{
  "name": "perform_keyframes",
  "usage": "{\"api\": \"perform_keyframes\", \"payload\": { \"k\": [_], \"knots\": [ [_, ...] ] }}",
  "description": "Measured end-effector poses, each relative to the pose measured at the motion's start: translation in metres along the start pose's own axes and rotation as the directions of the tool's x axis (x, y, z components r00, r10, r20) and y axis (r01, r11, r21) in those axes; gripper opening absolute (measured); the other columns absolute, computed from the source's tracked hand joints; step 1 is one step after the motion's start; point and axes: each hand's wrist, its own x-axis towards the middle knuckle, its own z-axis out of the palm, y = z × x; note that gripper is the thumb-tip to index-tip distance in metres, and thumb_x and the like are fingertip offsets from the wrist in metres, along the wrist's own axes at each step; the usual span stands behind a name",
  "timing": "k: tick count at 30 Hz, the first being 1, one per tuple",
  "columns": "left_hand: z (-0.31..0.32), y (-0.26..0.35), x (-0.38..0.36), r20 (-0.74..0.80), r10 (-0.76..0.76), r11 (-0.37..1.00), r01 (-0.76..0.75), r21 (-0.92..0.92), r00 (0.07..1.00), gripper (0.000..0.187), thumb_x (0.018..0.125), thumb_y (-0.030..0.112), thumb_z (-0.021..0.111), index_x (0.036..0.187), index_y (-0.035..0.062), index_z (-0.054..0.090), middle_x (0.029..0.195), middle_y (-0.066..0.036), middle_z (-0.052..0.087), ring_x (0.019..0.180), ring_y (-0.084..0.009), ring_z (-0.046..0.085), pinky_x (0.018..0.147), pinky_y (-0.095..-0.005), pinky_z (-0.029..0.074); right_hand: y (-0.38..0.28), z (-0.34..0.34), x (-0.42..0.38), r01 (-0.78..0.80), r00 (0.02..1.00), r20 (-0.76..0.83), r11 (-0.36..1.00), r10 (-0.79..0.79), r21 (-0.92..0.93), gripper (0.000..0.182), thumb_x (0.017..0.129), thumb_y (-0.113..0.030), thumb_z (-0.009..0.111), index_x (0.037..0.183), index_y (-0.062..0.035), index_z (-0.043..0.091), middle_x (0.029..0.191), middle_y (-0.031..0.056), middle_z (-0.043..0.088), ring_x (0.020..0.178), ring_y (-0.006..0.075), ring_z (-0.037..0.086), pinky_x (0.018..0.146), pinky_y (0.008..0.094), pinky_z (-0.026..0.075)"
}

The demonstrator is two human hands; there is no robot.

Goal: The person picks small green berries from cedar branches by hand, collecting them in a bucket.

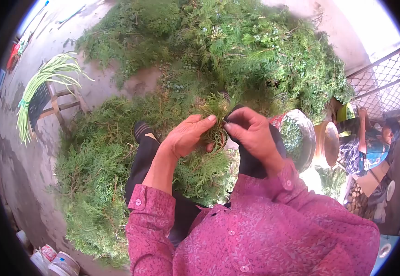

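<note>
My left hand (188, 135) is closed around a green sprig (214, 109) with scale-like leaves, the thumb pressed on it. Just right of the sprig is my right hand (248, 127), its thumb and curled fingers pinched together; whatever is between the fingertips is too small to make out. Under and around both hands lie cut evergreen branches (195, 175). A bucket (305, 138) of small pale green cones or berries stands to the right of my right hand.
A large heap of branches (255, 50) lies ahead. Long green beans (36, 92) hang over a wooden stool (55, 103) at the left. A tan bucket (328, 144), a seated person (372, 149) and a mesh fence (384, 85) are at the right. White containers (61, 264) stand lower left.
</note>
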Motion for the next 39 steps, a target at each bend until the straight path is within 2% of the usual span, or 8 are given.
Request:
{"api": "perform_keyframes", "payload": {
  "k": [2,10,13,20,23,30,33,39],
  "knots": [
    [0.012,0.015,-0.007,-0.050,-0.041,0.942,0.022,-0.336,0.998,0.034,0.091,0.032,0.046,0.094,0.0002,0.059,0.075,-0.004,0.060,0.057,-0.0119,0.051,0.053,-0.0253,0.041,0.004,0.005,0.001,0.194,0.980,0.021,0.939,-0.196,-0.284,0.016,0.076,-0.005,0.067,0.089,-0.0001,0.060,0.079,0.0053,0.059,0.071,0.0105,0.057,0.063,0.0232,0.045],
    [0.009,0.017,-0.005,-0.041,-0.055,0.927,0.036,-0.374,0.998,0.034,0.092,0.028,0.044,0.107,-0.0012,0.054,0.096,-0.009,0.060,0.077,-0.0175,0.058,0.063,-0.0337,0.051,0.002,0.010,0.003,0.181,0.983,0.041,0.902,-0.180,-0.393,0.021,0.075,-0.004,0.066,0.094,0.0004,0.058,0.077,0.0060,0.058,0.066,0.0095,0.058,0.058,0.0231,0.046],
    [0.009,0.018,-0.005,0.016,0.012,0.861,-0.002,-0.508,1.000,0.035,0.093,0.027,0.041,0.112,-0.0015,0.052,0.103,-0.011,0.058,0.086,-0.0205,0.058,0.069,-0.0377,0.053,0.005,0.009,0.002,0.139,0.985,-0.052,0.925,-0.167,-0.353,0.021,0.078,-0.005,0.064,0.096,0.0008,0.056,0.078,0.0049,0.059,0.067,0.0085,0.058,0.059,0.0226,0.046],
    [0.010,0.026,-0.002,0.054,0.030,0.791,0.009,-0.612,0.998,0.035,0.092,0.024,0.045,0.116,-0.0011,0.049,0.104,-0.012,0.058,0.087,-0.0225,0.060,0.069,-0.0379,0.053,0.010,-0.007,0.007,-0.090,0.996,0.008,0.963,0.091,0.255,0.019,0.086,-0.008,0.056,0.102,0.0028,0.054,0.086,0.0022,0.061,0.076,0.0070,0.057,0.068,0.0207,0.046],
    [0.011,0.018,0.005,-0.098,-0.141,0.876,0.078,-0.476,0.985,0.031,0.087,0.016,0.057,0.112,-0.0008,0.053,0.098,-0.010,0.061,0.081,-0.0180,0.061,0.069,-0.0327,0.052,0.014,-0.008,0.007,-0.112,0.993,0.057,0.947,0.100,0.301,0.020,0.088,-0.010,0.055,0.103,0.0028,0.054,0.087,0.0020,0.060,0.078,0.0068,0.056,0.070,0.0200,0.045],
    [0.013,0.000,0.015,-0.164,-0.047,0.967,0.003,-0.254,0.985,0.024,0.077,0.008,0.067,0.100,0.0018,0.061,0.087,-0.002,0.064,0.073,-0.0099,0.059,0.063,-0.0235,0.048,0.020,0.001,0.006,-0.018,0.999,-0.027,1.000,0.018,-0.009,0.017,0.083,-0.008,0.060,0.097,0.0011,0.059,0.087,0.0011,0.059,0.078,0.0058,0.054,0.070,0.0197,0.043],
    [0.017,0.007,0.007,-0.136,-0.017,0.937,-0.032,-0.348,0.990,0.017,0.077,0.017,0.068,0.089,0.0056,0.064,0.070,0.001,0.059,0.057,-0.0087,0.052,0.046,-0.0229,0.041,0.018,-0.001,0.006,-0.052,0.998,-0.041,0.999,0.052,0.008,0.020,0.080,-0.003,0.063,0.098,0.0007,0.058,0.088,0.0006,0.057,0.079,0.0055,0.053,0.069,0.0192,0.043],
    [0.017,0.010,0.004,-0.107,-0.074,0.907,0.022,-0.421,0.992,0.035,0.076,0.019,0.069,0.107,0.0094,0.055,0.085,0.000,0.060,0.075,-0.0098,0.056,0.051,-0.0261,0.044,0.006,0.005,-0.001,0.164,0.985,-0.035,0.980,-0.168,-0.110,0.027,0.078,-0.001,0.064,0.104,-0.0007,0.056,0.088,0.0001,0.056,0.078,0.0060,0.052,0.067,0.0189,0.042]
  ]
}}
